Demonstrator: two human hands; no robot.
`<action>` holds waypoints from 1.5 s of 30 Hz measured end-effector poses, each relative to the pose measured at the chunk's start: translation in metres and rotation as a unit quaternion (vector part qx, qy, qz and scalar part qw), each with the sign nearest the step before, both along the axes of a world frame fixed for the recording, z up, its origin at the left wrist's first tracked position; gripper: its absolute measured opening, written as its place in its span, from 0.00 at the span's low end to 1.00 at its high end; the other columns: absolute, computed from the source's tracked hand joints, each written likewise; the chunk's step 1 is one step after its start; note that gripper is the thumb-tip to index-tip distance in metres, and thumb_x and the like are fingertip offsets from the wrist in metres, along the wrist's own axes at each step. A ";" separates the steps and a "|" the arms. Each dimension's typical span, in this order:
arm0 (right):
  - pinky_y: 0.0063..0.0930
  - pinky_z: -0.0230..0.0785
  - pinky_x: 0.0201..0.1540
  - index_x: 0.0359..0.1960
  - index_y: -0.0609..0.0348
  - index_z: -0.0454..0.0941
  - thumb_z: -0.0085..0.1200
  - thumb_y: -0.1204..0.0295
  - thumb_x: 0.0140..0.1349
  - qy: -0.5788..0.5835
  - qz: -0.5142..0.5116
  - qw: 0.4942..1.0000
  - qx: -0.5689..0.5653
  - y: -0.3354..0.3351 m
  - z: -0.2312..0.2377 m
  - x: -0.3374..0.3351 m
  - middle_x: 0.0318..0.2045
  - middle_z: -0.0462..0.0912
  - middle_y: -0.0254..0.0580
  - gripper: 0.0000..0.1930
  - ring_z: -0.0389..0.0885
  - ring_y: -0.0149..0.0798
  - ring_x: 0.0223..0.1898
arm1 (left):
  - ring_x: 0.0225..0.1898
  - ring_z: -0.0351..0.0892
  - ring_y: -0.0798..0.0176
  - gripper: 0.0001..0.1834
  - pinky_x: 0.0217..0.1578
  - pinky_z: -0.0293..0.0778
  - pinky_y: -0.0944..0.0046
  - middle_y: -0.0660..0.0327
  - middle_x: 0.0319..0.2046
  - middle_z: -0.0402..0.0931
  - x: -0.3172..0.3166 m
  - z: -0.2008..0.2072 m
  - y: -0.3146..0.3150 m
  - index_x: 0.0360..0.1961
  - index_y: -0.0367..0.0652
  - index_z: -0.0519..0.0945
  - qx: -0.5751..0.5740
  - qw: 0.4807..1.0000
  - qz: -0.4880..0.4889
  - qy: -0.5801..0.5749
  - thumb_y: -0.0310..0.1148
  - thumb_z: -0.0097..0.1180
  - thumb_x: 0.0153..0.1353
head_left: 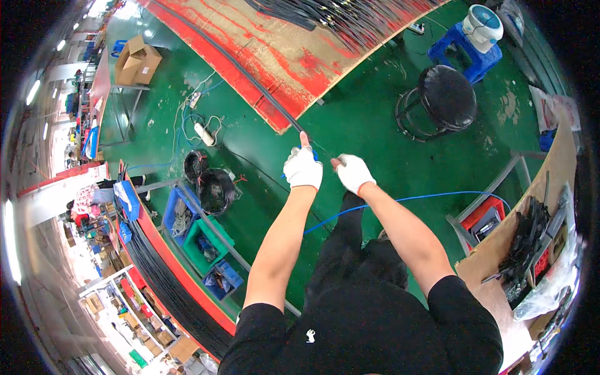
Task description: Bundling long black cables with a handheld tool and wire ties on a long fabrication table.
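Observation:
My left hand [303, 169], in a white glove with a bare thumb tip, is closed round the near end of a long black cable [259, 87]. The cable runs along the red table's edge to the far left. A small blue piece [315, 155] shows at that hand's fingers; its kind cannot be made out. Just to the right, my right hand [354, 173], also in a white glove, has its fingers curled together. A thin dark strand seems to reach toward it from the left hand, but what it grips is too small to tell.
The worn red table [275, 47] bears a bundle of black cables [325, 15]. A black round stool [447, 97] stands right. A blue hose [425, 197] crosses near my forearms. Black coils [215, 190], a green crate [209, 247] and a cable-filled red rack [181, 287] are left.

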State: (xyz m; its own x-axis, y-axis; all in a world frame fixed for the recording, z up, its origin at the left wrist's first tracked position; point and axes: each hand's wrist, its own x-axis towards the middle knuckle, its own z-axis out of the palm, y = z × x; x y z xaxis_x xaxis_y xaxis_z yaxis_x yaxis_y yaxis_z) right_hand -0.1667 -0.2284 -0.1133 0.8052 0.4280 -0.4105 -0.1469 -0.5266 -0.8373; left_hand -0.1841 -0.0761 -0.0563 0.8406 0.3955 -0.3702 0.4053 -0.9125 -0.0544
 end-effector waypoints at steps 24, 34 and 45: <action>0.54 0.75 0.50 0.36 0.64 0.85 0.50 0.55 0.72 0.017 -0.057 0.998 0.022 -0.018 -0.013 -0.052 0.38 0.86 0.65 0.22 0.84 0.66 0.46 | 0.47 0.86 0.43 0.48 0.52 0.81 0.48 0.44 0.50 0.81 -0.014 -0.011 -0.017 0.82 0.52 0.55 -0.005 0.999 0.005 0.041 0.40 0.62 0.61; 0.51 0.75 0.51 0.40 0.64 0.85 0.52 0.57 0.71 -0.026 -0.028 0.999 0.030 -0.027 -0.015 -0.075 0.39 0.86 0.64 0.20 0.84 0.64 0.46 | 0.45 0.85 0.43 0.44 0.49 0.80 0.47 0.46 0.44 0.82 -0.034 -0.033 -0.039 0.80 0.51 0.59 -0.001 0.999 0.030 -0.044 0.38 0.57 0.62; 0.53 0.75 0.47 0.37 0.65 0.85 0.52 0.57 0.72 -0.010 -0.071 0.997 0.027 -0.049 -0.020 -0.062 0.36 0.86 0.63 0.21 0.85 0.65 0.43 | 0.40 0.87 0.42 0.41 0.45 0.82 0.46 0.43 0.43 0.83 -0.035 -0.025 -0.035 0.81 0.50 0.58 0.044 0.997 -0.070 -0.011 0.37 0.51 0.66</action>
State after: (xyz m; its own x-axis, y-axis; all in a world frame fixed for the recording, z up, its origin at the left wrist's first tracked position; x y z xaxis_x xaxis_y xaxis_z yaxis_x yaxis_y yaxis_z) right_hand -0.2283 -0.2772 -0.1338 0.8672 0.3294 -0.3735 -0.2004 -0.4559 -0.8672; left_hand -0.2190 -0.1108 -0.0809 0.8972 0.3044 -0.3199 0.2769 -0.9521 -0.1295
